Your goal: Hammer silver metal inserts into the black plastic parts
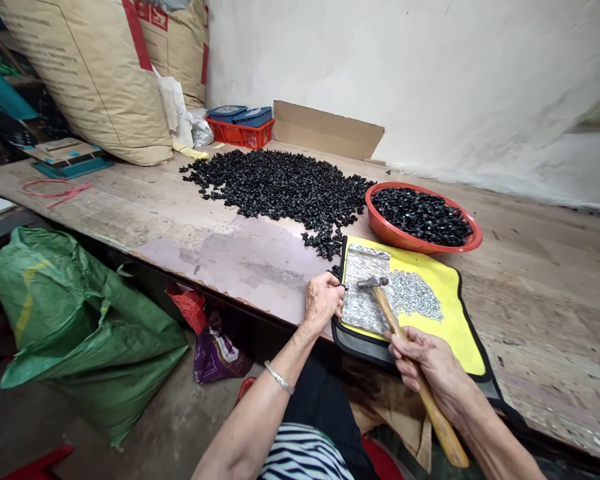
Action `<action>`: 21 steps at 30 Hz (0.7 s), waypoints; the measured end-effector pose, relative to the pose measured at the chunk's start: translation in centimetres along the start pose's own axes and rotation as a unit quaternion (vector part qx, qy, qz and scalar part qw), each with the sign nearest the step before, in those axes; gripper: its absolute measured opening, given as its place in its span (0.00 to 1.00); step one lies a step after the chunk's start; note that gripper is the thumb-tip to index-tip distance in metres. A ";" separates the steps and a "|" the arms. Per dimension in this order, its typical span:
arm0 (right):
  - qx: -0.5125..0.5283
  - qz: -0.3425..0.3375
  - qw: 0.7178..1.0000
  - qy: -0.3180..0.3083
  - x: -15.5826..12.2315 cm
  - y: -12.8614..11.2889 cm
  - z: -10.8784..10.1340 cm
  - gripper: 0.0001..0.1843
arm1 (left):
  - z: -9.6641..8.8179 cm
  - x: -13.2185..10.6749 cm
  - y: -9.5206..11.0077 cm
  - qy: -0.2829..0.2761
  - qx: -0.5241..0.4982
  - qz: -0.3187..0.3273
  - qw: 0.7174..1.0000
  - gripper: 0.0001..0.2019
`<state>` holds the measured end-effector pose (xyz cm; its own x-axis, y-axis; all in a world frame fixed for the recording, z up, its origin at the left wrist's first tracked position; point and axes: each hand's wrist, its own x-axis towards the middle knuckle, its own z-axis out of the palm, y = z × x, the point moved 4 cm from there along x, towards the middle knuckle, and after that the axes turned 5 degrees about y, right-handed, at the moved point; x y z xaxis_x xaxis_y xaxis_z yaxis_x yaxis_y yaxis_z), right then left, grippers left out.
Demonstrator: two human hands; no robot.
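Beside the worn, dull metal plate (364, 293): a wood-handled, steel-headed hammer (410, 353), shiny metal bits (416, 295) on matt yellow cloth (455, 313), glossy black plastic pieces (280, 183), rough wooden table (545, 293).

Hammer (410, 347) on mat (460, 320), bowl (390, 230) behind

right hand (425, 363) gripping hammer (390, 313) over metal plate (363, 293), left hand (323, 300) beside it

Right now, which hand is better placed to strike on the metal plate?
Right, likely. The right hand grips the hammer, whose head sits over the metal plate; the left hand only rests at the plate's edge.
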<state>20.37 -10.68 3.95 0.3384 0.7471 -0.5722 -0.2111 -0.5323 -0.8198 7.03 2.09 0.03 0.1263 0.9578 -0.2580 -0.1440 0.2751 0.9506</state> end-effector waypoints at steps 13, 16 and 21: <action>-0.503 -0.462 0.693 0.231 -1.4 -1.7 1.6 0.18 | 0.0 0.1 0.3 0.014 -0.006 -0.031 0.999 0.06; -0.480 -0.530 0.636 0.291 -2.9 -2.7 2.0 0.18 | 0.1 0.1 0.3 0.011 -0.007 -0.038 0.999 0.06; -0.578 -0.488 0.580 0.301 -2.6 -1.6 2.7 0.16 | 0.1 0.4 0.0 0.012 -0.015 -0.039 0.999 0.07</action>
<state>17.32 -10.67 6.63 0.1118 0.8279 0.5496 0.9894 -0.1446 0.0167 7.20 2.51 -0.03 0.1145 0.9351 -0.3353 -0.1639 0.3507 0.9220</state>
